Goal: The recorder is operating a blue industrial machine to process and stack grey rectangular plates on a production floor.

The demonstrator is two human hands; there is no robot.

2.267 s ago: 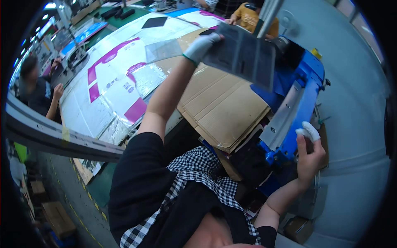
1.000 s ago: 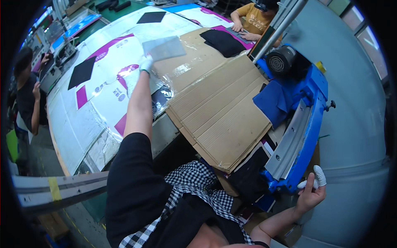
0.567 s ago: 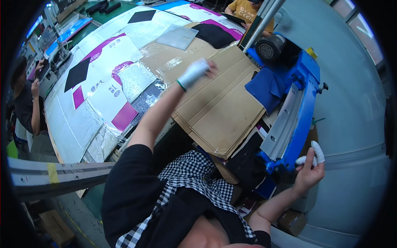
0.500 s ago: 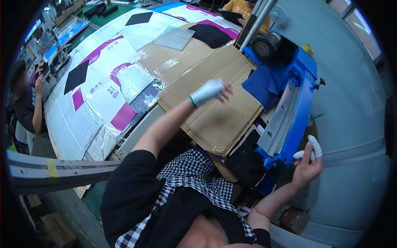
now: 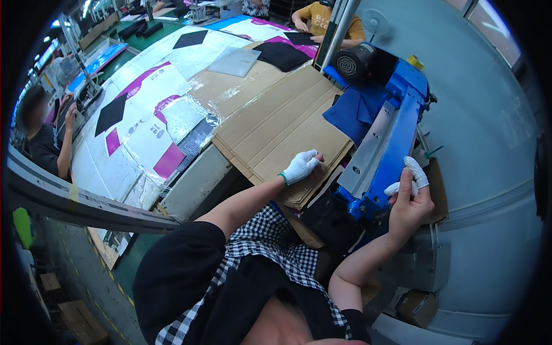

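My left hand (image 5: 301, 167), in a white glove with green cuff trim and bare fingertips, is low over the near part of a brown cardboard sheet (image 5: 270, 135). Its fingers are loosely bent and apart, with nothing visible in them; whether they touch the cardboard I cannot tell. My right hand (image 5: 411, 198) is raised in front of the blue machine (image 5: 397, 138) on the right. White covers wrap some of its fingers, which stand apart around a gap that shows nothing held. Dark blue cloth (image 5: 352, 115) lies between the cardboard and the machine's metal bar (image 5: 368, 146).
White and purple printed sheets cover the long table (image 5: 123, 187), with black panels (image 5: 111, 114) and a translucent grey sheet (image 5: 234, 61) on top. Co-workers sit at the left (image 5: 49, 138) and far end (image 5: 333, 23). A metal rail (image 5: 92, 201) crosses at left. A carton (image 5: 417, 307) stands lower right.
My left hand has come down and nearer to me over the cardboard, and its blur is gone. My right hand has shifted left and slightly up in the picture. The view has turned slightly.
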